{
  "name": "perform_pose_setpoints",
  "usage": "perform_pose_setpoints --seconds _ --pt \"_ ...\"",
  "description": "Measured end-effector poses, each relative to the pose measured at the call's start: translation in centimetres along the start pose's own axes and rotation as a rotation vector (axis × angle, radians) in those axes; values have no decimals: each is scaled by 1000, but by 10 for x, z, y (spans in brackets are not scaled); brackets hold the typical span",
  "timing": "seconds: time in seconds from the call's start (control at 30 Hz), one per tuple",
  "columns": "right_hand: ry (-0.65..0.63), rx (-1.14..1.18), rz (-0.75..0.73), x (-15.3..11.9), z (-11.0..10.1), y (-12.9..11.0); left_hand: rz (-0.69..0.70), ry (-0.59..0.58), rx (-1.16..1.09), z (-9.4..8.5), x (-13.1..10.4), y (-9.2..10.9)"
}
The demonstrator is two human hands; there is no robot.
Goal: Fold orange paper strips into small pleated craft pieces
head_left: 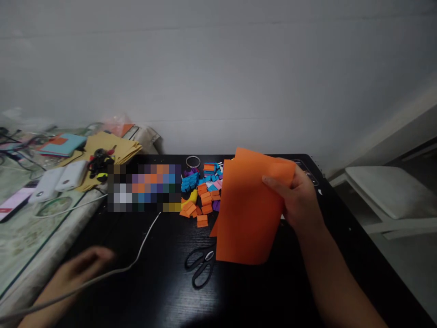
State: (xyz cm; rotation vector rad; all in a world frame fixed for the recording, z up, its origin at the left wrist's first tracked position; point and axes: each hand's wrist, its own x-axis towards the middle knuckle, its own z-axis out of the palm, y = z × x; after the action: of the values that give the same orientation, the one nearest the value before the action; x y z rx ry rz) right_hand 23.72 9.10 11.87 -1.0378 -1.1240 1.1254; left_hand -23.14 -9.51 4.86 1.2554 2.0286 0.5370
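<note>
My right hand (303, 200) pinches a sheet of orange paper (249, 214) near its upper right corner, thumb in front. The paper is raised above the black table and seems folded or doubled, with a second edge along the top. Off to the left, my left hand (87, 264) is blurred; its fingers are loosely curled and apart, with nothing seen in them. Black-handled scissors (201, 266) lie just left of the paper's lower edge, their blades hidden behind it. Behind the paper is a pile of small folded paper pieces (205, 199), orange, blue, purple and pink.
A white cable (145, 239) crosses the black table (164, 273) by my left hand. A ring (193, 161) lies at the back. Left, a second table holds yellow envelopes (112, 146), white devices (71, 175) and a phone (18, 200). A white stool (392, 191) stands at right.
</note>
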Motion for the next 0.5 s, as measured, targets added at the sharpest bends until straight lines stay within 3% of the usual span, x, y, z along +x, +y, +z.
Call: perform_pose_setpoints --seconds 0.03,0.07,0.1,0.2,0.3,0.5 --pt "5 -2 -6 -1 1 0 -86 282 147 -10 10 1" --pt "3 -10 -12 -1 1 -1 -139 440 291 -16 19 5" --pt "4 -19 -21 -1 1 -1 -151 501 399 -19 27 10" --pt "8 -18 -29 -2 2 -2 -84 422 578 -17 42 22" --pt "13 12 -9 -3 1 -3 -64 356 620 -11 47 20" --pt "8 -11 -9 -4 2 -6 -69 364 582 -11 54 11"
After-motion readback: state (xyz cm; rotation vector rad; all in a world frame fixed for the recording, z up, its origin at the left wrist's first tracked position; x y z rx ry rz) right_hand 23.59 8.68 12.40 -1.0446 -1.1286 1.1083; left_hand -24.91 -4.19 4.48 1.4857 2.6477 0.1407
